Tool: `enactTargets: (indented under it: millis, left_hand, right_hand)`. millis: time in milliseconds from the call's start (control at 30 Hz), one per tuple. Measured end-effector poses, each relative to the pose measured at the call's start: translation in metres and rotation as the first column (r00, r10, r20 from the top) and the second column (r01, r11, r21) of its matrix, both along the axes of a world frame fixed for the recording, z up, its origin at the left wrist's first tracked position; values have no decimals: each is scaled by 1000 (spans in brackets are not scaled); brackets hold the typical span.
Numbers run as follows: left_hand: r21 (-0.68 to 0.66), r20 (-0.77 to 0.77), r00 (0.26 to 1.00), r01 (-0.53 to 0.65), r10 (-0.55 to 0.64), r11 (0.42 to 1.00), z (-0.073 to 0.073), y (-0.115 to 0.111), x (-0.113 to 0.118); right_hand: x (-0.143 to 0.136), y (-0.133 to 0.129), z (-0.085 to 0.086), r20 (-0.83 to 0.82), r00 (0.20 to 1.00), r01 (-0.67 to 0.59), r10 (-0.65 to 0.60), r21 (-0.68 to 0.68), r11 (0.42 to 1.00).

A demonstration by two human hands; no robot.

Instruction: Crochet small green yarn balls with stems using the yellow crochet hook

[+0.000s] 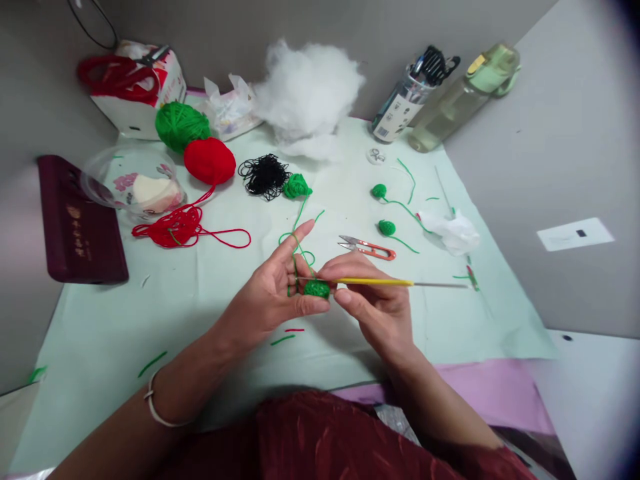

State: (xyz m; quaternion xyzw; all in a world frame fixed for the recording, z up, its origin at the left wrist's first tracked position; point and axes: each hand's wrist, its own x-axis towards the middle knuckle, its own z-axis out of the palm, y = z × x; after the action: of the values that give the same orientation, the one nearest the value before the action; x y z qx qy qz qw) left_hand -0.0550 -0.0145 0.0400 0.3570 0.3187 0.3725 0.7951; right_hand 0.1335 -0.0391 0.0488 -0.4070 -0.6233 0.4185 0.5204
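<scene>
And it's hook against stitches here — the left hand [287,287] has its index finger lifted, thumb and lower fingers pinching the small green crocheted piece [317,289]. The right hand [377,300] is closed in a pencil-like grip on the yellow-handled hook [377,282], tip toward nine o'clock, right at the piece's upper edge. Looks like a stitch being worked; the next move calls for a steady pinch and easy tension on the green strand [301,212], which runs to the green yarn ball [297,186] near twelve — orange snips [377,251] lie at two.
</scene>
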Motion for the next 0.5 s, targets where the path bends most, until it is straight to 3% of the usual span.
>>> enactTargets:
  millis: [167, 300, 500]
  left_hand:
    - [65, -87, 993, -74, 80, 995, 1, 1, 2]
    - [77, -56, 998, -22, 27, 997, 2, 1, -1]
    - [85, -20, 1000, 24, -22, 996, 3, 1, -10]
  right_hand:
    - [2, 1, 4, 124, 992, 13, -24, 90, 996]
    - [3, 4, -1, 56, 996, 62, -66, 65, 996]
    - [6, 6, -10, -122, 993, 4, -4, 0, 1000]
